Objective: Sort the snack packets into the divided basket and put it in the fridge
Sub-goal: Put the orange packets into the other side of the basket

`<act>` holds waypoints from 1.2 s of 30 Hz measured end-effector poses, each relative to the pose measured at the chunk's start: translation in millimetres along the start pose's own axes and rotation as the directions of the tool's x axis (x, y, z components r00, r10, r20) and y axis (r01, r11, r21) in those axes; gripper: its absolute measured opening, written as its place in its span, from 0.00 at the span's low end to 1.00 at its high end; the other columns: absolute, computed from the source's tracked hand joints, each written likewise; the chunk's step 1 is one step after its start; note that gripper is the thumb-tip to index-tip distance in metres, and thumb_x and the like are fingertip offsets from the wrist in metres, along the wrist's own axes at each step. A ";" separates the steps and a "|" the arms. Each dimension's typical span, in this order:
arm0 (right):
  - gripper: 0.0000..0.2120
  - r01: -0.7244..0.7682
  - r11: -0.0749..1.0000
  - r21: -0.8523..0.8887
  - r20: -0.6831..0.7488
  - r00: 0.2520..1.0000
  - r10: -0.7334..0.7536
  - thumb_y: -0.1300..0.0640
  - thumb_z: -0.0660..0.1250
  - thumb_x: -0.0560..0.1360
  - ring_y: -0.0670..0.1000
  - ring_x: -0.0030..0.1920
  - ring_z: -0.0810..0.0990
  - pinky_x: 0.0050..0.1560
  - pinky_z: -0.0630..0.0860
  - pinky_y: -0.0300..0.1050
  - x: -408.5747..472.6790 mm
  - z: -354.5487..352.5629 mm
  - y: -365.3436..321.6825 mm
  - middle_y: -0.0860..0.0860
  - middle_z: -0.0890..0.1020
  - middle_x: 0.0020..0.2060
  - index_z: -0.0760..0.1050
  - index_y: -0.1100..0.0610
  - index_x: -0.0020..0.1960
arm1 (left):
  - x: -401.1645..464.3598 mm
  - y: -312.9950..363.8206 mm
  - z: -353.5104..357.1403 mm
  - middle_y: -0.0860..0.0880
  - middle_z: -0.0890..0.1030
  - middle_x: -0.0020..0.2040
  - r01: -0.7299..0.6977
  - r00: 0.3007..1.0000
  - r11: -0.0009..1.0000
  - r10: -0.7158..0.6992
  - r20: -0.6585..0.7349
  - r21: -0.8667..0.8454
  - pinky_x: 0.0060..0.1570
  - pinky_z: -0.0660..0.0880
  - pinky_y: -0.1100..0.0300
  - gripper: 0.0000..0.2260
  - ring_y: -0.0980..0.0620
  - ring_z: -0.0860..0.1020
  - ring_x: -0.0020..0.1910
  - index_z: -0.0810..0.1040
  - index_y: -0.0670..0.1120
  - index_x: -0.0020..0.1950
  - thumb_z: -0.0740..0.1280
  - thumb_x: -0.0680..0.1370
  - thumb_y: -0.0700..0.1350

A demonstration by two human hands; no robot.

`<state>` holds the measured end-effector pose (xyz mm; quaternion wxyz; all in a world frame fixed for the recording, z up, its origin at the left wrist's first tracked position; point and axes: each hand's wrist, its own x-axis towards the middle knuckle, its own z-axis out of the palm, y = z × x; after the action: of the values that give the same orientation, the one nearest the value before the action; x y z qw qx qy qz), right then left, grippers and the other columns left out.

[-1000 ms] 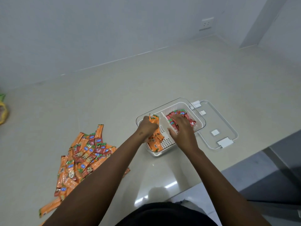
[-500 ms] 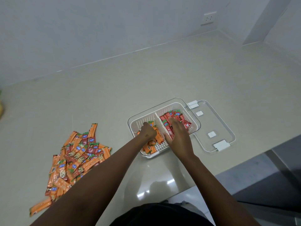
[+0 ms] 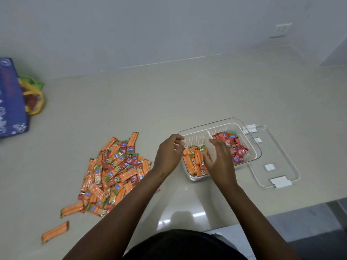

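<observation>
Both my arms are stretched out toward the basket (image 3: 251,145), left hand (image 3: 169,152) loosely curled at its left edge, right hand (image 3: 219,158) relaxed over its middle, both holding nothing.

A blue printed bag (image 3: 11,98) lay on the pale glossy surface (image 3: 169,98) at its far left edge. Just right of the bag, touching it, sat a green and yellow bag (image 3: 34,94). Well right of the blue bag, a white wall socket (image 3: 281,30) sat on the wall.
</observation>
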<state>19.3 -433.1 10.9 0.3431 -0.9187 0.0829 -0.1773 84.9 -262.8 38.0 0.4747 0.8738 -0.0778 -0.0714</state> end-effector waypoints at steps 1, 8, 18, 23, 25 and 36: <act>0.21 0.014 1.000 0.012 0.013 1.000 -0.014 0.59 0.71 0.73 0.50 0.63 0.71 0.64 0.69 0.45 -0.4 4.9 -10.0 0.52 0.76 0.61 0.71 0.57 0.64 | -6.6 -8.9 -11.5 0.53 0.81 0.49 0.015 1.000 1.000 -0.015 -0.003 -0.013 0.41 0.72 0.71 0.08 0.57 0.79 0.46 0.77 0.48 0.57 0.64 0.79 0.42; 0.17 0.199 0.968 0.152 0.137 0.966 -0.220 0.59 0.70 0.73 0.50 0.58 0.75 0.58 0.74 0.46 -9.0 65.6 -85.2 0.52 0.77 0.56 0.74 0.58 0.61 | -64.0 -90.3 -99.5 0.56 0.80 0.46 0.143 0.986 0.988 -0.147 -0.074 -0.050 0.35 0.73 0.70 0.06 0.61 0.77 0.43 0.78 0.50 0.53 0.64 0.79 0.41; 0.18 0.293 0.941 0.172 0.479 0.809 -0.340 0.59 0.71 0.71 0.52 0.57 0.75 0.59 0.72 0.44 -58.0 175.5 -138.8 0.54 0.78 0.55 0.75 0.59 0.60 | -124.0 -202.9 -168.2 0.54 0.80 0.44 0.330 0.937 0.942 -0.318 -0.146 0.063 0.40 0.74 0.64 0.06 0.58 0.77 0.41 0.78 0.48 0.52 0.63 0.78 0.41; 0.21 0.360 0.921 0.151 0.601 0.706 -0.374 0.63 0.74 0.68 0.57 0.55 0.77 0.54 0.69 0.44 -81.9 214.9 -159.2 0.56 0.79 0.54 0.76 0.60 0.59 | -157.9 -249.0 -202.7 0.56 0.80 0.43 0.399 0.911 0.910 -0.381 -0.160 0.108 0.43 0.73 0.65 0.09 0.57 0.78 0.43 0.78 0.48 0.51 0.64 0.75 0.37; 0.21 0.368 0.917 0.154 0.643 0.667 -0.376 0.63 0.74 0.68 0.58 0.54 0.76 0.53 0.70 0.45 -90.6 227.8 -167.5 0.57 0.79 0.54 0.76 0.60 0.60 | -170.6 -266.2 -215.7 0.56 0.80 0.46 0.463 0.880 0.881 -0.443 -0.172 0.098 0.42 0.71 0.68 0.09 0.58 0.77 0.45 0.79 0.47 0.52 0.67 0.74 0.37; 0.15 0.601 0.772 0.207 0.768 0.389 -0.508 0.61 0.68 0.68 0.60 0.49 0.77 0.47 0.76 0.53 -120.2 303.0 -218.4 0.56 0.80 0.50 0.77 0.57 0.54 | -204.2 -323.9 -258.6 0.50 0.80 0.48 0.508 0.861 0.832 -0.497 -0.104 0.223 0.50 0.76 0.51 0.20 0.49 0.78 0.49 0.81 0.48 0.52 0.80 0.62 0.45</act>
<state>30.9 -54.0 -89.9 0.2149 -0.8879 -0.3792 0.1473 -41.3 164.5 -84.5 0.3305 0.9160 0.1562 -0.1650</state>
